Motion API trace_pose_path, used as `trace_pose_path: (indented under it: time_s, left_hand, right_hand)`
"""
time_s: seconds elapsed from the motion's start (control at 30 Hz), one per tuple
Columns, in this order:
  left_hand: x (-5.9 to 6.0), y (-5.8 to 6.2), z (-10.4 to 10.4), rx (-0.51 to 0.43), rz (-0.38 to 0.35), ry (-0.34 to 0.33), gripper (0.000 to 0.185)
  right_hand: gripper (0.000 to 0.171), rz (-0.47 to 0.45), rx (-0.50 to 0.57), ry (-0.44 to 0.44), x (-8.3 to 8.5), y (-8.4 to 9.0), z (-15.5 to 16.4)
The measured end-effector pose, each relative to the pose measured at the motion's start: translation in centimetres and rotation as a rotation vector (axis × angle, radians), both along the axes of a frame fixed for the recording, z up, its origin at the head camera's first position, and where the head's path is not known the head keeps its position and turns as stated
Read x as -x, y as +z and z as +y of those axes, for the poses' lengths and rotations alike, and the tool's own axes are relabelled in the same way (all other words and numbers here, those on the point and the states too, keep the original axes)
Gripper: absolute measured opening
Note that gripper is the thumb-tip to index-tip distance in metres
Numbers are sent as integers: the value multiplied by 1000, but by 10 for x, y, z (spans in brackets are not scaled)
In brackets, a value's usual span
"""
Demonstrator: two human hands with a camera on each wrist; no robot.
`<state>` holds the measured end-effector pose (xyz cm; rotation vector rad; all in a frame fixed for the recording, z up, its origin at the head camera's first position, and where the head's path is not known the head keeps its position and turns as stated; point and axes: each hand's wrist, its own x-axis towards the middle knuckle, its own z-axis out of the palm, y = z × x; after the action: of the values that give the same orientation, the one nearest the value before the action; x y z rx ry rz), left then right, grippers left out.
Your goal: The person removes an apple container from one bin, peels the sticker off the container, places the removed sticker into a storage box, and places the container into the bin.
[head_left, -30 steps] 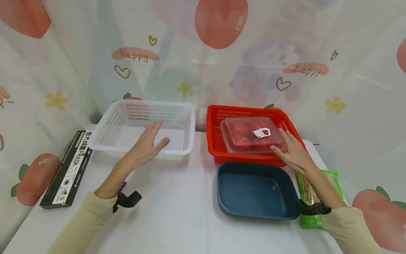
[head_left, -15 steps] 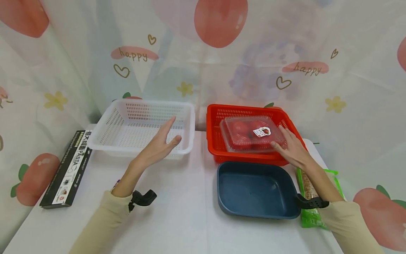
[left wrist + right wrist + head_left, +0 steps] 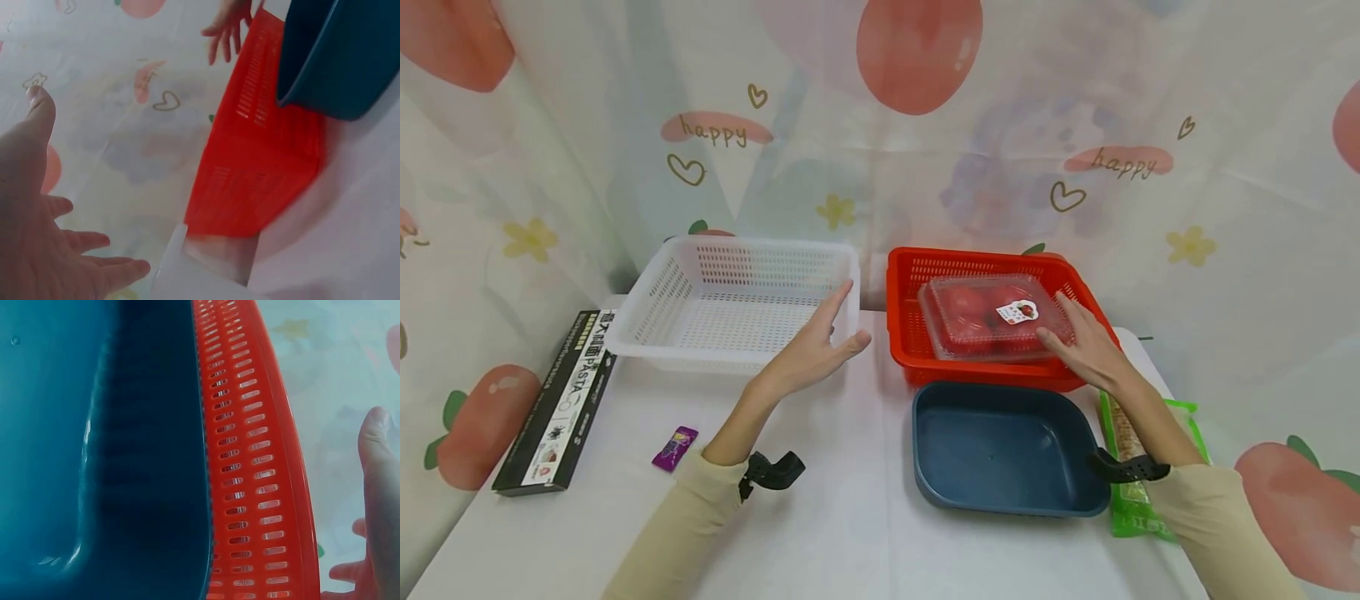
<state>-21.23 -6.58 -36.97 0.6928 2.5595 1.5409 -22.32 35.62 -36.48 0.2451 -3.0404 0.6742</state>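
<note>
- Two sleeved arms reach forward over the white table (image 3: 850,533), each with a dark strap at the wrist.
- Nearest the person, on the right half of the table, sits a dark blue tray (image 3: 1007,450); a green packet (image 3: 1138,500) lies just beside its right edge, partly under the right forearm.
- Toward the left, a small purple sachet (image 3: 674,447) lies flat on the table, and a long black pasta box (image 3: 553,404) runs along the left edge.
- The left hand (image 3: 816,350) hovers in the gap between the two baskets, near the right front corner of the white basket (image 3: 655,292); its fingers are straight and spread, the thumb points toward the red basket, and it holds nothing. The left wrist view shows the same spread palm (image 3: 44,250).
- The right hand (image 3: 1086,346) rests on the right end of the clear tomato box (image 3: 985,321), with fingers extended and laid flat on the lid rather than curled round it.
- That clear tomato box, with a small sticker on its lid, lies inside the red basket (image 3: 902,333), which stands directly behind the dark blue tray and just beside the white basket.
- Farthest back hangs a pale curtain (image 3: 880,133) printed with peaches, hearts, flowers and the word "happy".
</note>
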Motion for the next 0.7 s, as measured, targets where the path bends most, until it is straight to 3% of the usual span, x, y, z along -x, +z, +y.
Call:
trace_pose_path:
  time_s: [0.23, 0.43, 0.7]
  left_hand:
    - [0, -3, 21, -128, -60, -37, 111]
    - [-2, -14, 41, -221, -44, -48, 96]
    - [0, -29, 59, -237, -33, 6, 93]
  right_hand:
    - [87, -45, 16, -5, 6, 3, -4]
    - [88, -44, 22, -3, 13, 2, -7]
    - [88, -40, 22, -9, 22, 2, -7]
